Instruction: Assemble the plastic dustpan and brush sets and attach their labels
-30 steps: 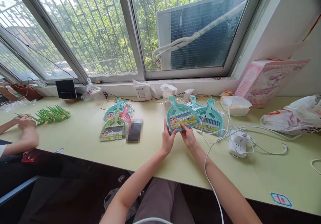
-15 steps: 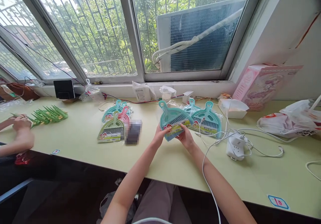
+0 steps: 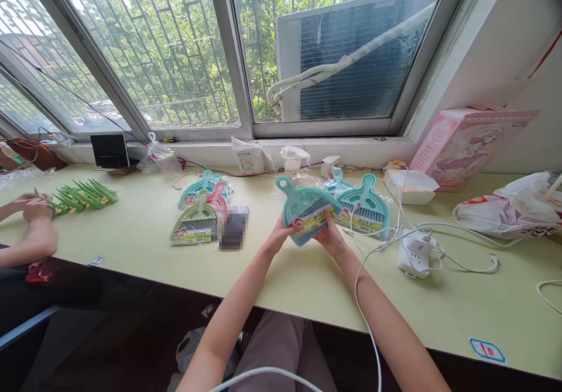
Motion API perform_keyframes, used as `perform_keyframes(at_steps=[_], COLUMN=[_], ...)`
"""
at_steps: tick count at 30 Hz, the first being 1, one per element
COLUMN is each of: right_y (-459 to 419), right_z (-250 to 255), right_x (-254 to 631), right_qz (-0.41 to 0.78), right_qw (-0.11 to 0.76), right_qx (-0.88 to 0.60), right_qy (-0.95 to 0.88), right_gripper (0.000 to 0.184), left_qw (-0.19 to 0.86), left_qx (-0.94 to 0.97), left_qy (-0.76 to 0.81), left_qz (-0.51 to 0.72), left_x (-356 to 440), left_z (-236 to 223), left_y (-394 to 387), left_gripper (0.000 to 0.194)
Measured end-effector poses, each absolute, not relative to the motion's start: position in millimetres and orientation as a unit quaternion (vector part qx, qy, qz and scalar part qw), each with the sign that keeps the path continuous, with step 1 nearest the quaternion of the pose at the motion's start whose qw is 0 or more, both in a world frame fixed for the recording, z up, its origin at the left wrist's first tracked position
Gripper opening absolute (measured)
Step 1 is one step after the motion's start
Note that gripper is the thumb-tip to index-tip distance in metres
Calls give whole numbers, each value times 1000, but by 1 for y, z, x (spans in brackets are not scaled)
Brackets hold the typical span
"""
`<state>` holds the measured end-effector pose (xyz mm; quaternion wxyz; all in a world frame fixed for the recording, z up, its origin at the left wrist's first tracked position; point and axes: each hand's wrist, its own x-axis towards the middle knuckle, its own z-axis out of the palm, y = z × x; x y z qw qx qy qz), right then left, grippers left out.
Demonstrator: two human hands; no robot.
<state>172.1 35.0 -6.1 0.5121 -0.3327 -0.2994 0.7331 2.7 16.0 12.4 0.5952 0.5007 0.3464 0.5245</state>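
A teal dustpan and brush set [image 3: 309, 213], wrapped in clear film with a yellow label, is raised above the table, handle tilted to the upper left. My left hand [image 3: 281, 234] grips its lower left edge with the thumb on the front. At the lower right edge my right hand [image 3: 330, 235] is closed on the same set, its fingers mostly behind. Just right of it lies another teal dustpan set [image 3: 363, 210], with one more partly covered behind. To the left lie a green dustpan set [image 3: 196, 223], a pink one [image 3: 218, 196] and teal ones [image 3: 204, 185].
A white power strip [image 3: 415, 254] with trailing cables lies right of my hands; one cable crosses my right forearm. A blurred dark object [image 3: 233, 228] sits by the green set. At far left another person's hands [image 3: 37, 207] touch green plastic stems [image 3: 85, 198].
My right thumb has slid off the label's front toward the set's right edge. The set stays held in both hands, barely shifted. The camera view has tilted slightly.
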Motion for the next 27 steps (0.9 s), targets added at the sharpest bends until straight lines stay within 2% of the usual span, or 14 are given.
perform_keyframes(at_steps=[5,13,17,20,23,27], right_y=[28,30,31,30,28,26], right_z=[-6,-9,-9,-8,-3,0], right_x=[165,170,172,172,174,177], right_qz=[722,690,697,708,738,750], right_qw=[526,573,567,548,508,471], right_qx=[-307,-304,-297,-303,-268,-262], right_qy=[-328,-319,-323,-326,-353,-384], right_gripper=[47,59,55,47,36,28], left_qw=[626,745,704,660,642,643], left_qx=[457,436,423,405,387,391], left_qy=[346,299,287,295,308,314], left_qz=[528,408,493,560,586,579], left_x=[-1,3,4,1,-5,-11], left_z=[11,4,0,-1,-1,0], left_y=[15,4,12,19,22,23], left_gripper=[65,64,55,56,64,65])
